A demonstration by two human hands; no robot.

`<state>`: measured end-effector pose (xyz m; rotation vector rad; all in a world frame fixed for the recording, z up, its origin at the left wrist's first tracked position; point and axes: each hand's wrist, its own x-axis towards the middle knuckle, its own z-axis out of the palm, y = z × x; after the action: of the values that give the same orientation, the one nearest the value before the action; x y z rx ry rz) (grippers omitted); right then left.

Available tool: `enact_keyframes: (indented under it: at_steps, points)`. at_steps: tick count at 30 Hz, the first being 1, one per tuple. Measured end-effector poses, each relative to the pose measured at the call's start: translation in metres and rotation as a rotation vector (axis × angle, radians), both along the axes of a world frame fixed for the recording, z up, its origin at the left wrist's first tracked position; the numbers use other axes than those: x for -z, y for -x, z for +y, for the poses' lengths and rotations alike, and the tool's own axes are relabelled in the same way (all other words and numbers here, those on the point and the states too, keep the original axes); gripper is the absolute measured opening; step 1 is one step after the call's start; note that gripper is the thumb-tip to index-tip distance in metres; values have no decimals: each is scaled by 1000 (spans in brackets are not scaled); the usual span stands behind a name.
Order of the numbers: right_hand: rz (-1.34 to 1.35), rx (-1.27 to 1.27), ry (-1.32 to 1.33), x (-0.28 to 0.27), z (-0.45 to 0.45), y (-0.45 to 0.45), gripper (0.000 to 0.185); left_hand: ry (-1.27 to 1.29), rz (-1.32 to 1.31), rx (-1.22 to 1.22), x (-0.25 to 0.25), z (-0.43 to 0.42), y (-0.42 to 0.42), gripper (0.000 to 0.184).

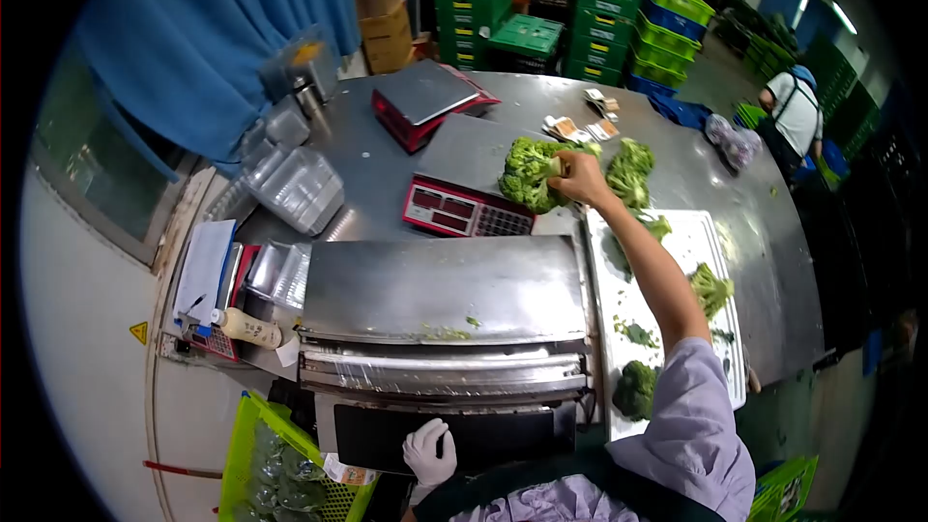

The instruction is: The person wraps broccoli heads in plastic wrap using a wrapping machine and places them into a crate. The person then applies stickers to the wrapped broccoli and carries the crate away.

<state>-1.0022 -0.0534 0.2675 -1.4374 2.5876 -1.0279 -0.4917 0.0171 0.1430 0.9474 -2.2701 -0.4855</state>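
Note:
A large broccoli head [528, 174] is in my bare right hand [580, 179], its fingers closed round the stem, over the right edge of a red scale [469, 208]. More broccoli [630, 172] lies just right of that hand. Below my right forearm, a white tray [669, 329] bears broccoli pieces and green scraps. My left hand [429, 451], in a white glove, rests at the black pad [358, 433] of the metal wrapping machine [445, 290]. Its fingers are curled, and whether they hold anything is hidden.
A second red scale [425, 97] stands behind. Clear plastic trays [295, 188] and a bottle [249, 329] are at the left. A green crate [237, 464] of wrapped packs is at lower left. Stacked crates [471, 0] stand behind the table. A person [795, 116] bends at the far right.

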Motion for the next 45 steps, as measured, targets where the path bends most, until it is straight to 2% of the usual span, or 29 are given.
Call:
enact_keyframes:
  at_steps: [5,7,10,13,25,27,28,30,31,33,37,41,43,44,45]
  points:
    - [174,36,-122,55,-96,22,53,41,22,-42,1,-2,1,18]
    - [117,68,-296,39,-103,17,62,30,52,-45,5,-5,2,18]
    - [160,19,-396,9,-91,9,70,60,40,-49,0,-6,4,19]
    - [198,37,-393,-19,-79,0,71,63,44,-59,-1,-7,6,19]
    - [140,30,-413,29,-92,7,59,23,46,-23,-4,-7,4,20]
    - [293,35,-351,40,-95,8,55,21,41,-19,-8,-7,5,21]
    - [298,11,-189,44,-94,8,46,17,44,-18,-5,-7,4,22]
    - [228,1,-110,40,-92,6,42,0,32,-17,-6,-6,3,23]
    - [158,-6,-39,36,-92,1,39,-5,19,-22,-5,-5,3,22]
    - [201,-8,16,17,-86,-20,36,-44,44,-12,-8,-5,3,21]
    - [24,-250,144,-42,-49,-112,38,-79,76,29,-6,-7,3,21]
    - [-107,-471,115,-29,-25,-197,33,-82,-4,21,-16,-5,5,29]
    - [92,-553,-85,-16,-20,-222,37,-78,-15,72,-18,-9,3,29]
    - [90,-547,-86,-14,-15,-228,37,-83,32,115,-19,-15,0,29]
    - [214,-535,-52,-15,-10,-235,41,-404,180,144,-31,-20,-4,29]
